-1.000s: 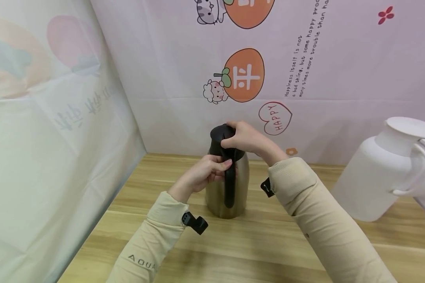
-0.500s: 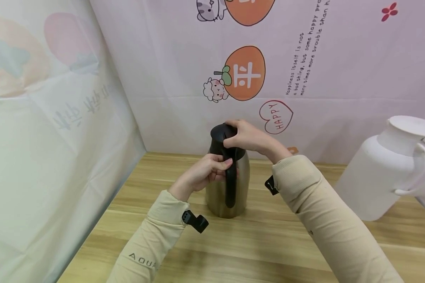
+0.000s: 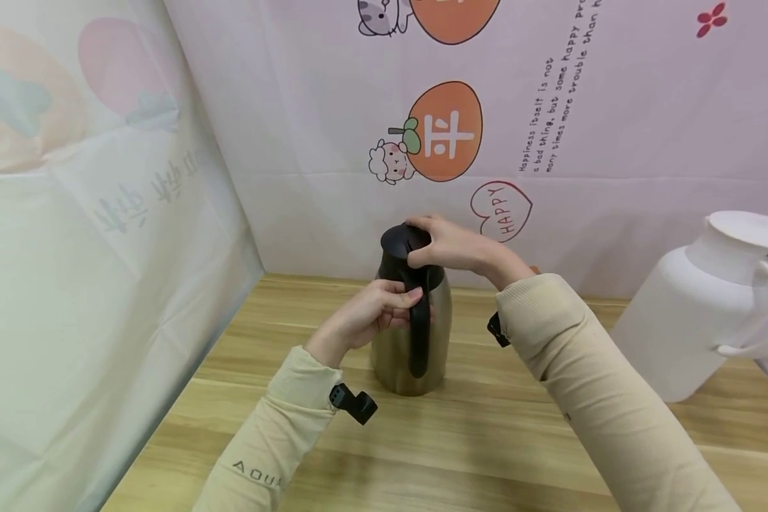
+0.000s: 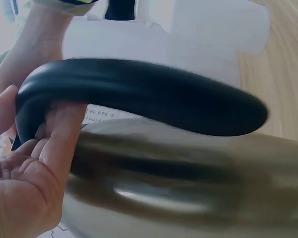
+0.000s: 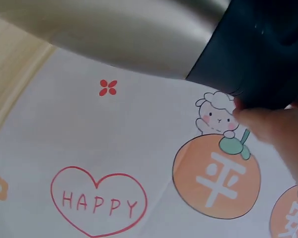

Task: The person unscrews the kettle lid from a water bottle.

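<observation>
A steel thermal carafe (image 3: 439, 334) with a black neck and lid (image 3: 397, 240) stands upright on the wooden table in the head view. My left hand (image 3: 366, 311) holds the upper part of its black handle (image 3: 419, 345), thumb over the outside. In the left wrist view, fingers pass through the gap between the handle (image 4: 139, 84) and the steel body (image 4: 198, 193). My right hand (image 3: 454, 245) grips the lid from above, its palm covering the right side. The right wrist view has the right hand's fingers (image 5: 275, 126) against the black top (image 5: 248, 59).
A white jug (image 3: 697, 306) with a side handle stands at the right of the wooden table (image 3: 486, 455). Behind the carafe rises a printed cloth backdrop (image 3: 307, 128), and a white cloth wall (image 3: 134, 299) closes off the left.
My right hand and forearm have shifted slightly right at the lid. The carafe's handle has swung a little to the right, with my left hand still holding it.
</observation>
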Demonstrator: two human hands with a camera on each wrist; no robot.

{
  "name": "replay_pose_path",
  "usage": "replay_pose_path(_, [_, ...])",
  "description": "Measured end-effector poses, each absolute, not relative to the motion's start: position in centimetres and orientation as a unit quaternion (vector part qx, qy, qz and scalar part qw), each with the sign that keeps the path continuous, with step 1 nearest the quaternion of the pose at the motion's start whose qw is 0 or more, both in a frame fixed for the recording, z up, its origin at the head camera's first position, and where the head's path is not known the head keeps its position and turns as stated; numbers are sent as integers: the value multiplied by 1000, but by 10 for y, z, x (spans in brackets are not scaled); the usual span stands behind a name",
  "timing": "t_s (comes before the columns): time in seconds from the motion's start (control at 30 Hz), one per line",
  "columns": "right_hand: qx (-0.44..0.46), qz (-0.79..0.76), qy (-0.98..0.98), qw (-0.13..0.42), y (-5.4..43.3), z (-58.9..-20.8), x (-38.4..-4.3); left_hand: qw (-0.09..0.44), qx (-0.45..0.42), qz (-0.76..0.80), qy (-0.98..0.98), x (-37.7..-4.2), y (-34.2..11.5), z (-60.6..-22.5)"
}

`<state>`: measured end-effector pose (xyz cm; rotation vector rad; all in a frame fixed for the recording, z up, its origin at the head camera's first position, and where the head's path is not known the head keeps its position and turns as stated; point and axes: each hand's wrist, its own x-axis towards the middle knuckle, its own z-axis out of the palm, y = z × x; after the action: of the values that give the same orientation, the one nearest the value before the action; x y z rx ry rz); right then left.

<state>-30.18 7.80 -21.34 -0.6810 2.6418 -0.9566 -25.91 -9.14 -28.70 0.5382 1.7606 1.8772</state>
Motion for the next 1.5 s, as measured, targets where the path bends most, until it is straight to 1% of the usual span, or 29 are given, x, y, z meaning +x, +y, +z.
replay_pose_path(0.13, [-200,-321,915,143,73,-209,-298,243,187,700,645,-257,-89,-292])
replay_pose_path(0.23, [-172,-285,933,134,66,-208,-295,238,176,706,644,-255,-87,-295])
replay_pose_path(0.47, [-93,-175,980,27,38,-218,-288,219,157,708,653,-251,-83,-301])
replay_pose_path(0.63, [-60,-135,989,-18,28,-227,-286,195,164,692,675,-247,-79,-301])
replay_pose_path(0.83, [-99,-143,984,-44,33,-230,-289,173,185,670,697,-246,-77,-301])
replay_pose_path(0.97, [-138,-143,979,-55,35,-228,-290,181,198,669,693,-250,-79,-299])
replay_pose_path(1.3, [-159,-190,968,-28,38,-222,-290,194,200,665,693,-248,-83,-292])
replay_pose_path(1.5, [-182,-193,964,-28,40,-220,-291,194,198,661,697,-249,-85,-289])
